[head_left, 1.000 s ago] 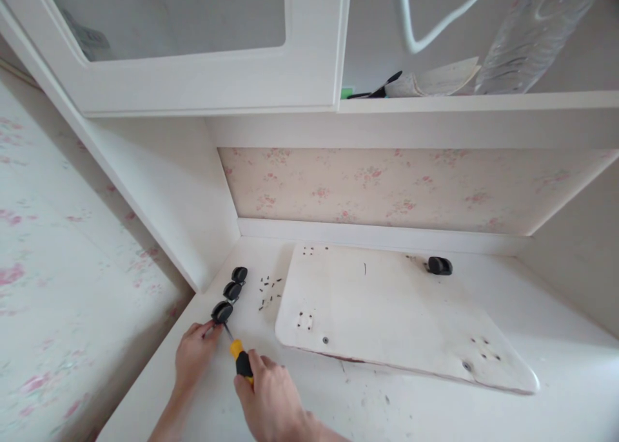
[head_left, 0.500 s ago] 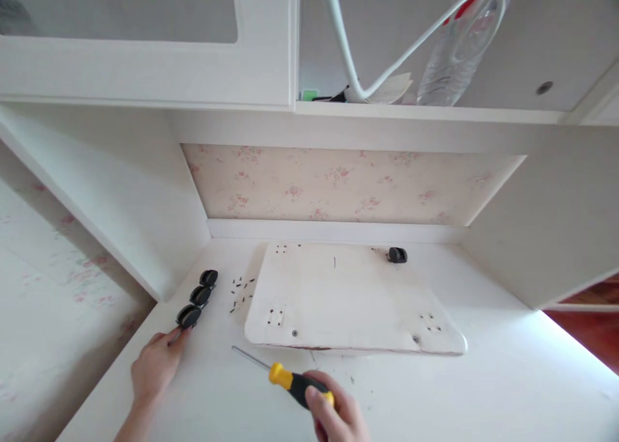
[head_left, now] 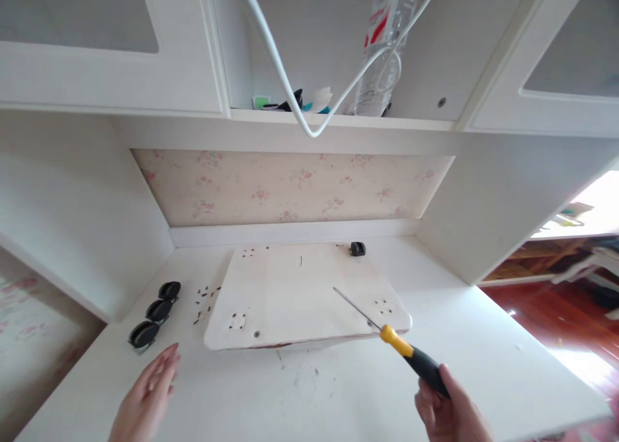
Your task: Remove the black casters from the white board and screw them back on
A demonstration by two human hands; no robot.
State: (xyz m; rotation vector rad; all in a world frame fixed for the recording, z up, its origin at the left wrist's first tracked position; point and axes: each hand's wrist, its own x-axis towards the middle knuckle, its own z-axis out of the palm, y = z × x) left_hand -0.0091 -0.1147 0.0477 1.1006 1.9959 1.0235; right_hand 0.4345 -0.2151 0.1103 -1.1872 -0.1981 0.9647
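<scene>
My right hand (head_left: 447, 400) is wrapped round the black and yellow handle of a screwdriver (head_left: 409, 352), whose shaft points up and left over the white board (head_left: 309, 300). My left hand (head_left: 149, 390) holds nothing, its fingers loosely extended over the desk. Just above it, three black casters (head_left: 158, 310) stand in a row. The board lies flat with groups of screw holes near its corners. One black caster (head_left: 358, 249) sits at its far right corner. Several small dark screws (head_left: 204, 297) are scattered left of the board.
A white desk (head_left: 232, 390) carries everything, with side panels left and right. Overhead, an open shelf (head_left: 338, 118) holds a clear bottle (head_left: 384, 55) and small items. A white cable (head_left: 275, 55) hangs down in front. Dark crumbs lie before the board.
My left hand has come away from the nearest caster in the row. My right hand has moved right with the screwdriver, now over the board's right part. The view has shifted right.
</scene>
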